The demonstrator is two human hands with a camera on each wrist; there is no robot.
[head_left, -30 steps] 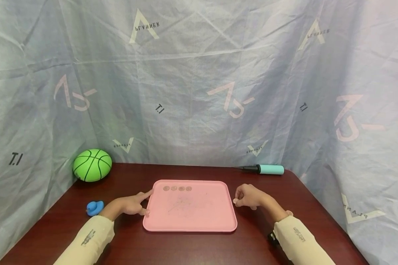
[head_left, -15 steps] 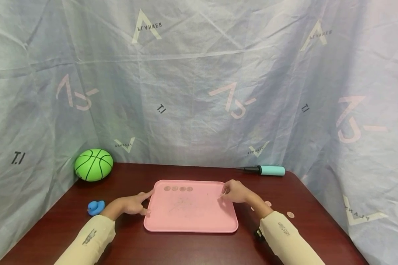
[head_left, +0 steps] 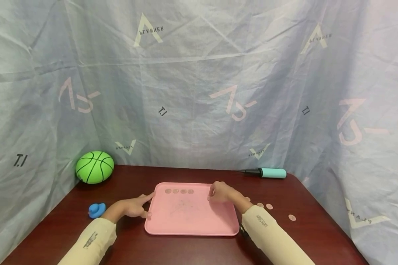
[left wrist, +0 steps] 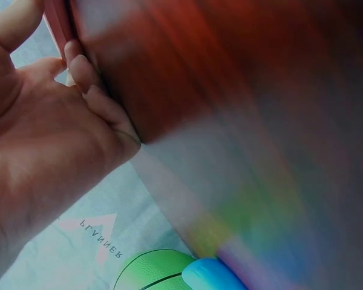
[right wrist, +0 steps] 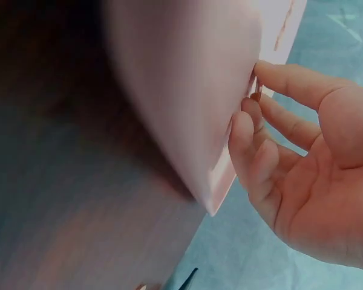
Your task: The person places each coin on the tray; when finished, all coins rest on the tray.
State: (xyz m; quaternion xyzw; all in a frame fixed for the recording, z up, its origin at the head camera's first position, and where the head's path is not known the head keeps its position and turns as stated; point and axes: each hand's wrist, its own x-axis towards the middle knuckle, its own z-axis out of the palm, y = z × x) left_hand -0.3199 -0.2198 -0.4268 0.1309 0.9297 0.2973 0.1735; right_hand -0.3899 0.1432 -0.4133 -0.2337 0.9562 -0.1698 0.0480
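Observation:
A pink rectangular tray (head_left: 192, 221) lies on the dark red table. Along its back left edge sit several coins (head_left: 175, 191) in a row. My left hand (head_left: 134, 207) touches the tray's left rim, index finger and thumb stretched out and spread apart along it; the left wrist view shows the other fingers bent beside the tray's side. Over the back right part of the tray is my right hand (head_left: 220, 192). Its thumb and fingertips pinch a coin (right wrist: 258, 87), seen edge-on in the right wrist view.
Several loose coins (head_left: 269, 206) are scattered on the table (head_left: 199, 250) right of the tray. A green basketball (head_left: 94, 167) and a blue rubber duck (head_left: 97, 210) are at the left. A turquoise hand pump (head_left: 273, 173) lies at the back right, before a grey curtain (head_left: 192, 92).
My right hand has carried the coin leftward from beside the tray to above its back right part, uncovering coins on the table. The left hand stays at the rim.

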